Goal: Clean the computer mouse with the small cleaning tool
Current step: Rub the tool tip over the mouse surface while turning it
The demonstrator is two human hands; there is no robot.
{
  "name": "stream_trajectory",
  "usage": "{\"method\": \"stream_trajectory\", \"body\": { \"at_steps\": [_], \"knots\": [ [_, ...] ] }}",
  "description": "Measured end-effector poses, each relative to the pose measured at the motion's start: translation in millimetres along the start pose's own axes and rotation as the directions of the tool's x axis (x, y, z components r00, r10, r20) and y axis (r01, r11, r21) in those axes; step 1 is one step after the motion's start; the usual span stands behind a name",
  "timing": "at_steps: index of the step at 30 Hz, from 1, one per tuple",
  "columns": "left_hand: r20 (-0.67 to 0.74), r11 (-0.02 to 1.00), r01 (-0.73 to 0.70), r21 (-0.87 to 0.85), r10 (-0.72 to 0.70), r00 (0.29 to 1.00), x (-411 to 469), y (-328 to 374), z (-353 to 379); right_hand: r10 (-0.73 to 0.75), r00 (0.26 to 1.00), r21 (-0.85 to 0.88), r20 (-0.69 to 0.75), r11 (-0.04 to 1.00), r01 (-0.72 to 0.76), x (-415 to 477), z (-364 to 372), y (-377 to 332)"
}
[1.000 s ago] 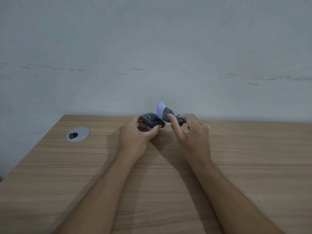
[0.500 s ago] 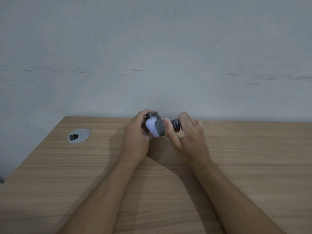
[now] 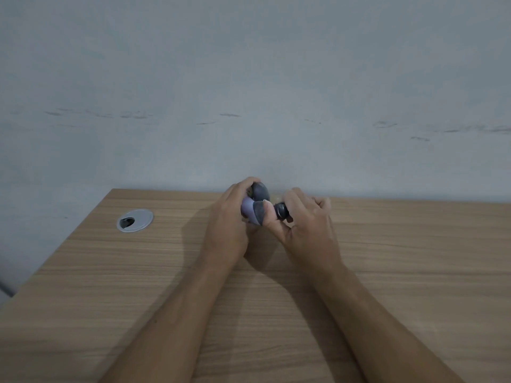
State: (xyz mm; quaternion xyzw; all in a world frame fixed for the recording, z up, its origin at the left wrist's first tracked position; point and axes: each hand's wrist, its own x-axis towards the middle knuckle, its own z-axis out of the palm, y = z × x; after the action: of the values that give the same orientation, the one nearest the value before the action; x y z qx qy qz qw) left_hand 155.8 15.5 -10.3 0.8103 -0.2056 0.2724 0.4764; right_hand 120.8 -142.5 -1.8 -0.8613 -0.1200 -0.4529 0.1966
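Observation:
My left hand (image 3: 229,219) grips a dark grey computer mouse (image 3: 260,191), tipped up on its side above the far part of the wooden desk (image 3: 138,272). My right hand (image 3: 307,225) holds the small cleaning tool (image 3: 257,212), which has a pale lilac head, a grey collar and a black handle end by my thumb. The lilac head presses against the mouse, just below its dark body. My left palm and fingers hide most of the mouse. Both hands are raised slightly off the desk.
A round silver cable grommet (image 3: 135,220) is set into the desk at the far left. A grey wall (image 3: 249,92) rises directly behind the desk's far edge. The desk's left edge runs diagonally at the lower left.
The tool's lilac head swung down from above the mouse onto it. My left hand turned the mouse up on its side, and my right hand closed in against it.

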Motion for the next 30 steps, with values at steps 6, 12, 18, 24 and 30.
{"method": "stream_trajectory", "body": {
  "at_steps": [6, 12, 18, 24, 30],
  "knots": [
    [0.006, 0.992, 0.027, 0.121, -0.028, 1.000, 0, -3, 3, 0.128, 0.990, 0.028, -0.055, 0.992, -0.126, 2, -7, 6],
    [0.008, 0.991, 0.009, 0.133, -0.010, 1.000, 1, -2, 4, 0.189, 0.982, 0.109, -0.008, 0.976, -0.187, 2, -9, 9],
    [0.017, 0.995, 0.022, 0.100, -0.024, 1.000, 0, 6, -8, 0.129, 0.987, 0.154, 0.094, 0.978, -0.142, 0, -4, 13],
    [0.122, 0.997, 0.040, 0.061, -0.047, 0.991, -1, 14, -10, 0.326, 0.945, 0.214, 0.000, 0.923, -0.319, 4, -9, 19],
    [0.198, 0.997, 0.053, 0.053, -0.062, 0.978, -3, 6, -5, 0.320, 0.947, 0.299, 0.019, 0.902, -0.311, 6, -12, 25]
  ]
}}
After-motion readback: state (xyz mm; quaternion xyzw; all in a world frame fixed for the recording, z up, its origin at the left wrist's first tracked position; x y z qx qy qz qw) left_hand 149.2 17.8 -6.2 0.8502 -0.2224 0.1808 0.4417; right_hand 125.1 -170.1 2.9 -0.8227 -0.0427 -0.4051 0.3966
